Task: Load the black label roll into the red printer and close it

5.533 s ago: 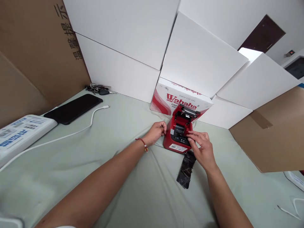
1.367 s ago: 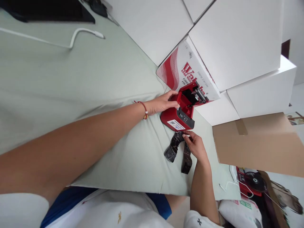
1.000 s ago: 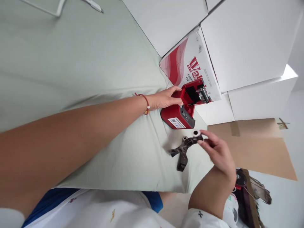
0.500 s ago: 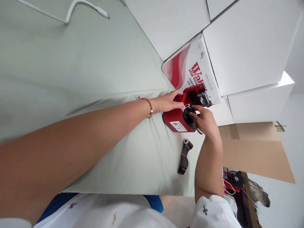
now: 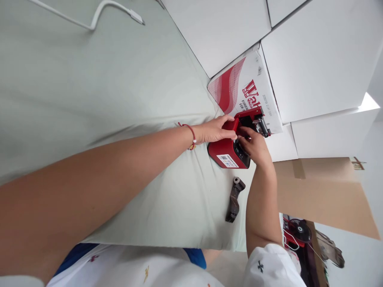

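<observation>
A red label printer (image 5: 224, 152) stands on the green cloth with its lid (image 5: 259, 121) raised. My left hand (image 5: 216, 129) grips the printer's left wall, fingers and thumb on either side of the rim. Inside the open compartment are the fingers of my right hand (image 5: 253, 144), bent around a dark ribbon roll that they almost wholly hide. A second dark ribbon roll (image 5: 235, 199), with a pale core and a loose crumpled tail, lies on the cloth in front of the printer.
Behind the printer stands a white and red carton (image 5: 235, 85) against large white boxes (image 5: 317, 67). A brown cardboard panel (image 5: 323, 191) is at the right. A white cable (image 5: 119, 8) lies at upper left. The cloth's front edge (image 5: 149, 245) runs near my body.
My right hand lifted one dark ribbon roll off the cloth and brought it up into the printer, going deeper since the last frame. My left hand moved onto the printer's wall and stays there.
</observation>
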Action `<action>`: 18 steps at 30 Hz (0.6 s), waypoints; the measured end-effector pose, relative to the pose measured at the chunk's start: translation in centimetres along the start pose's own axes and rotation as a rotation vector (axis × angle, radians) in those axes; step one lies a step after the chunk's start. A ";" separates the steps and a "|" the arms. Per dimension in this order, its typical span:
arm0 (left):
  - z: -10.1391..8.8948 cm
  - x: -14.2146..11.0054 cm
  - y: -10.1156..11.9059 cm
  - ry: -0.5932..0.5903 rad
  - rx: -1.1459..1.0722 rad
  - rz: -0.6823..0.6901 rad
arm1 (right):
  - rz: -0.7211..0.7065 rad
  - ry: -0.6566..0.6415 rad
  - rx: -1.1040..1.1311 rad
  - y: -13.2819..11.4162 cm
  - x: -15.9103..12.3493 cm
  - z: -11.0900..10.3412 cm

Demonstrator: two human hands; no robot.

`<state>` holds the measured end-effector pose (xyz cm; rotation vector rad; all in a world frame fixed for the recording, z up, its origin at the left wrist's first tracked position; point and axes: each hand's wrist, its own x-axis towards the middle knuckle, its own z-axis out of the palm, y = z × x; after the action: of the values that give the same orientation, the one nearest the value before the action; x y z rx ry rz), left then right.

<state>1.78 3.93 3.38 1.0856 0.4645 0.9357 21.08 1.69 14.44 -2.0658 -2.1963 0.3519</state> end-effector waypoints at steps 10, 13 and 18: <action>0.2 0.1 0.0 -0.013 -0.056 -0.002 | -0.428 0.592 -0.096 -1.0 -11.5 6.5; 0.1 0.1 -0.2 0.001 0.005 0.025 | -0.478 0.728 -0.212 0.0 -11.5 9.8; 0.5 -0.5 0.6 0.050 0.144 0.078 | -0.465 0.813 -0.201 0.6 -10.7 11.5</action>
<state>1.61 3.37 4.10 1.2197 0.5402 1.0120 19.72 -9.99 4.04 -1.3122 -2.0909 -0.6531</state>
